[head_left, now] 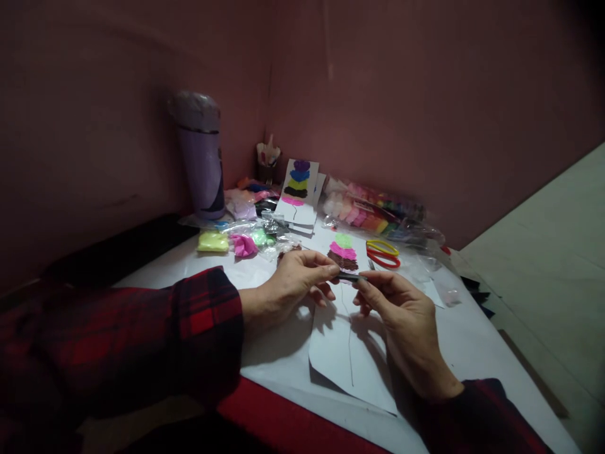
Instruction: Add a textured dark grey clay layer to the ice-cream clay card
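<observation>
My left hand (302, 277) and my right hand (406, 321) pinch the two ends of a thin black strip of modelling clay (348, 276), held above a white sheet of paper (331, 366). On that sheet, just beyond my fingers, lie stacked bands of clay (343, 252): light green on top, then pink, then brown. A thin drawn line runs down the paper below them. Right of the bands rest scissors (382, 253) with yellow and red handles. A lump of brown clay (289, 249) is partly hidden behind my left hand.
Behind stands a card (299, 192) with several coloured bands. Yellow clay (212, 241) and pink clay (244, 246) lie at left, near a tall purple tumbler (201, 164). Bagged coloured clay packs (363, 211) lie against the wall. A small holder (267, 167) stands in the corner.
</observation>
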Demonstrator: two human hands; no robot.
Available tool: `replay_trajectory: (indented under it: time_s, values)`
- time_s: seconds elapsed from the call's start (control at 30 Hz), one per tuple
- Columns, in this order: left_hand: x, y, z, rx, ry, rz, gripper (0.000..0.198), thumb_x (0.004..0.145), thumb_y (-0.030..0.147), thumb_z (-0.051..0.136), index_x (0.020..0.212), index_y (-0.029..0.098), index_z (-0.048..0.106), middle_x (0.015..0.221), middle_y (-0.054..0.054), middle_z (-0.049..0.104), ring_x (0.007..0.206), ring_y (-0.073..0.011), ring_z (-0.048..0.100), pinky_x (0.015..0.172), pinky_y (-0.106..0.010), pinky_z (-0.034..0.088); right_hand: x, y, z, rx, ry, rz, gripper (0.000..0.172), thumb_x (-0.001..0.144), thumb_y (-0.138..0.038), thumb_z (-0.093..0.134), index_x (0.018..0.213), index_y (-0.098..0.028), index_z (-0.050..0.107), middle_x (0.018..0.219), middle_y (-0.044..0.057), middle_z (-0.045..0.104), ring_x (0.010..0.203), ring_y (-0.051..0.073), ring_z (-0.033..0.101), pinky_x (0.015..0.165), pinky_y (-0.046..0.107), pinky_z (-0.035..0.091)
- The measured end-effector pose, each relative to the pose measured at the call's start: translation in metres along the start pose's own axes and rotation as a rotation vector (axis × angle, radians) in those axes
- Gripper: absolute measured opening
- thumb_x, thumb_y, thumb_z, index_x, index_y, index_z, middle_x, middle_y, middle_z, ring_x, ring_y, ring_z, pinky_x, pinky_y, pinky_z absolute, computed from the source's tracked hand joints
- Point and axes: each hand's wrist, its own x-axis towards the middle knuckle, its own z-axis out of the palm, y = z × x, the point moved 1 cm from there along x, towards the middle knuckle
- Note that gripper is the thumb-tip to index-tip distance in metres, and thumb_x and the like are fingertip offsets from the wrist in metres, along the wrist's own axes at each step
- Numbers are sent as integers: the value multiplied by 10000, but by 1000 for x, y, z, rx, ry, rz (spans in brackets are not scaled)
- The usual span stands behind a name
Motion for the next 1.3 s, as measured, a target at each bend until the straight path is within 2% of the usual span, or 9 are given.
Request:
replay_trajectory:
  time_s: [0.13,0.3,0.53,0.67,0.77,0.93,1.13,1.2,1.3]
  values:
    - [1,-3,-2,-17,-48,-16,117,780,189,696,771,77,662,537,-10,588,446,-95,560,419,-184,442,0,0,2,-8,-51,49,250,701,-301,802,894,-172,710,681,21,706,554,139,628,463,246,527]
    - [-1,-3,-1,3,-109,-6,126,712,129,718,809,75,659,556,-24,624,442,-94,570,427,-186,465,-5,-1,5,-6,-161,21,229,723,-276,784,924,-197,710,800,31,737,651,146,665,508,231,550]
    - [1,-7,-4,107,-127,20,419,596,316,831,855,136,556,578,22,590,411,-118,548,338,-213,445,-8,-3,6,-62,-179,-108,121,782,-233,735,902,-213,728,752,3,719,607,116,636,547,227,547]
    - [1,-5,-1,159,-218,30,306,682,324,754,829,85,630,655,-33,621,479,-98,552,391,-203,460,-8,-1,5,-69,-161,-152,161,796,-222,725,957,-232,723,769,0,714,622,122,637,521,224,523]
    - [0,-3,2,178,-195,50,199,723,261,703,803,89,643,627,-28,615,479,-104,553,403,-210,459,-8,0,5,-62,-132,-141,204,807,-230,719,1008,-238,685,752,-4,712,611,130,637,510,235,513]
    - [-2,0,4,221,-145,56,92,767,176,643,781,86,633,631,-26,631,433,-71,521,414,-191,434,-7,-3,5,-157,-169,-159,117,822,-250,703,930,-205,697,768,13,696,639,146,628,576,284,528]
    - [-2,0,3,198,-205,48,162,727,200,692,838,93,640,634,-16,629,477,-88,555,424,-189,453,-7,-6,5,-80,-181,-99,123,827,-282,696,897,-190,657,727,0,658,601,130,605,540,257,511]
    - [-2,-1,4,198,-195,42,218,682,227,746,815,101,627,616,-4,613,467,-91,545,394,-186,443,-7,-6,6,-67,-184,-90,136,818,-283,704,899,-188,651,730,-2,659,592,123,603,545,252,511]
    - [-2,0,5,232,-154,34,151,730,218,706,767,112,605,538,25,556,412,-87,510,348,-183,425,-7,-6,6,-56,-173,-74,139,807,-287,714,881,-185,655,709,-6,659,576,119,602,529,244,504]
